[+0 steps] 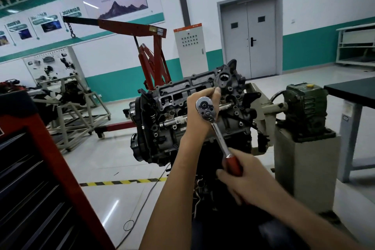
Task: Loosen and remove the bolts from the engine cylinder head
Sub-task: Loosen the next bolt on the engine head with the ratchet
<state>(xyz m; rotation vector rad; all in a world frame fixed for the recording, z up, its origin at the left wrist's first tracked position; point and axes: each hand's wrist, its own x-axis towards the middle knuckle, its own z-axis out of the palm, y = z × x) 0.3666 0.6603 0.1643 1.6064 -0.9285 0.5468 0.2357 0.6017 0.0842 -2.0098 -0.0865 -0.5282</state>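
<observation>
The cylinder head (pixel 176 92) sits atop the engine (pixel 162 138) on a stand (pixel 257 97), centre frame. The right hand (pixel 243 180) grips the red handle of the ratchet (pixel 218 134). The left hand (pixel 199 115) curls behind its chrome head, against the cylinder head. The bolt beneath is hidden. A wall panel (pixel 71 12) reads "2025"; other writing is blurred.

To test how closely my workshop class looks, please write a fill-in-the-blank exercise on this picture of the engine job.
1. The right hand grips the ratchet by its ____ handle.
2. The left hand holds the ratchet's ____ at the cylinder head.
3. A ____ hangs from the boom of the red hoist behind the engine.
4. The grey double door is ____.

Missing words: red; head; chain; closed.
</observation>
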